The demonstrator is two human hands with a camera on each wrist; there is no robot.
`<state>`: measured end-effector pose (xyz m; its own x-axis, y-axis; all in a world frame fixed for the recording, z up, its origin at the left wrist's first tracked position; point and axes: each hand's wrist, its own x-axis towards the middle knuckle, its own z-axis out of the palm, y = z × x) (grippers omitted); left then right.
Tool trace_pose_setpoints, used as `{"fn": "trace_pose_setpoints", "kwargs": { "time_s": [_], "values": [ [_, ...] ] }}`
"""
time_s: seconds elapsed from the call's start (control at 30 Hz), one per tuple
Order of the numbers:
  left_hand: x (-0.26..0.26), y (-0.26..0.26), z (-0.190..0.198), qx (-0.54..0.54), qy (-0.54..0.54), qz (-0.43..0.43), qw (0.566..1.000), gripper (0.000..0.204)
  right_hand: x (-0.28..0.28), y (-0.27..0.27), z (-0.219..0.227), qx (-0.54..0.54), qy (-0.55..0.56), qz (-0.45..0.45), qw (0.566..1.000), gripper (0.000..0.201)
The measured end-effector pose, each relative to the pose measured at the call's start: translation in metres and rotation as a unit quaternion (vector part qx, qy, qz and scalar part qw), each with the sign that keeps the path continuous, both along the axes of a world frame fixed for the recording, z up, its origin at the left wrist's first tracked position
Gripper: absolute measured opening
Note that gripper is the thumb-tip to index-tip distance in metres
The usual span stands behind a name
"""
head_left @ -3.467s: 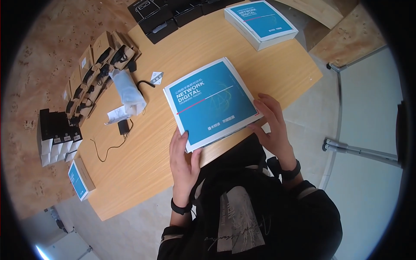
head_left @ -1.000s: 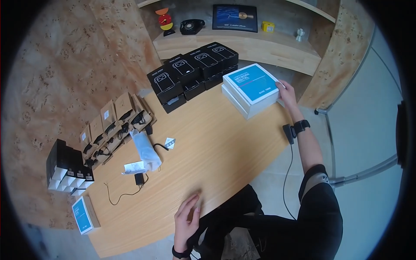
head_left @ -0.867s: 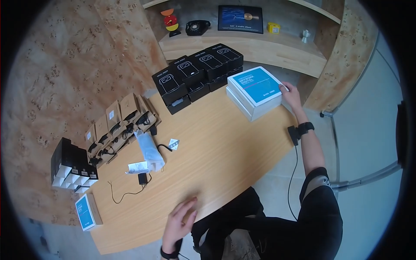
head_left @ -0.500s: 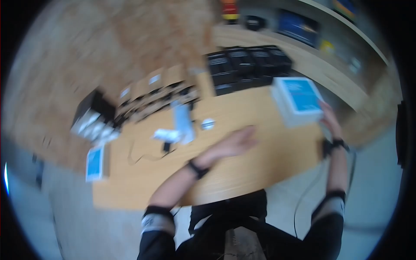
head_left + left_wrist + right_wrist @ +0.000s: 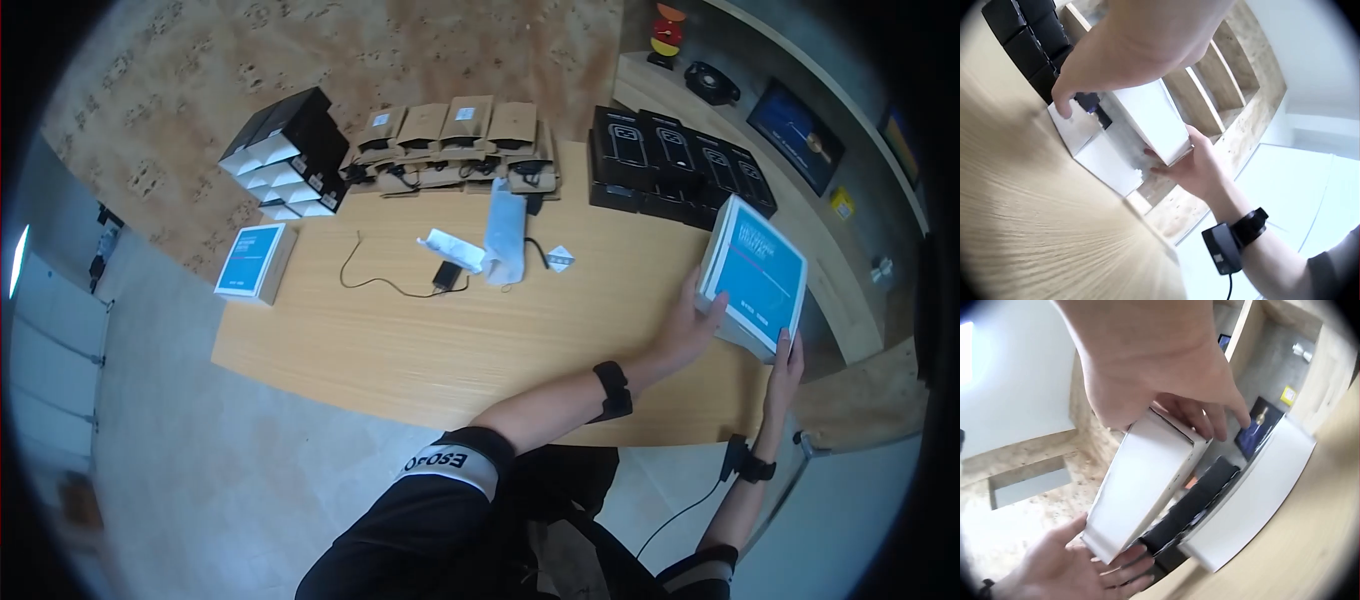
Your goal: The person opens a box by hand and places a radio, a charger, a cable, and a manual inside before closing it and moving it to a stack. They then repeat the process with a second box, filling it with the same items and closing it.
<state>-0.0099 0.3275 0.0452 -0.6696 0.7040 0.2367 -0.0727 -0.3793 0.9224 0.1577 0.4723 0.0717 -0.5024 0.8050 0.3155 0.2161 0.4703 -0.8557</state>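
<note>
A white box with a blue top (image 5: 757, 270) is tilted above another white box (image 5: 1109, 164) at the table's right end. My left hand (image 5: 685, 335) holds its near left side, thumb over the edge; in the right wrist view that hand (image 5: 1069, 569) has its fingers spread around the box's lower end. My right hand (image 5: 785, 375) grips the near right corner, and in the left wrist view it (image 5: 1194, 169) has the thumb and fingers about the box end. The lower box (image 5: 1254, 494) lies on the table.
Black boxes (image 5: 665, 160) are stacked behind on the left of the held box. Brown packets (image 5: 465, 125), a plastic-wrapped item (image 5: 505, 235), a black adapter (image 5: 447, 276) with its cable, white-ended black boxes (image 5: 285, 160) and a blue-topped box (image 5: 252, 262) stand farther left. Shelves (image 5: 840, 290) curve behind.
My left hand has come across the table from the near edge and taken hold of the upper box. That box, formerly flat on the stack, is now tilted up. The head view has swung left.
</note>
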Motion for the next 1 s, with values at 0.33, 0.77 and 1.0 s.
{"fn": "trace_pose_setpoints", "kwargs": {
  "time_s": [0.33, 0.77, 1.0],
  "values": [
    [-0.14, -0.312, 0.096, 0.107, -0.176, 0.213, 0.955, 0.052, -0.082, -0.195, 0.047, 0.088, 0.024, 0.391, 0.916, 0.054],
    [-0.312, -0.727, 0.044, -0.052, -0.135, 0.531, 0.835, 0.047, -0.101, -0.237, -0.056, 0.116, -0.092, 0.365, 0.919, 0.028],
    [-0.342, -0.734, 0.027, -0.335, -0.087, 0.637, 0.689, 0.054, -0.107, -0.249, -0.052, 0.145, -0.087, 0.344, 0.923, 0.024]
  ]
}}
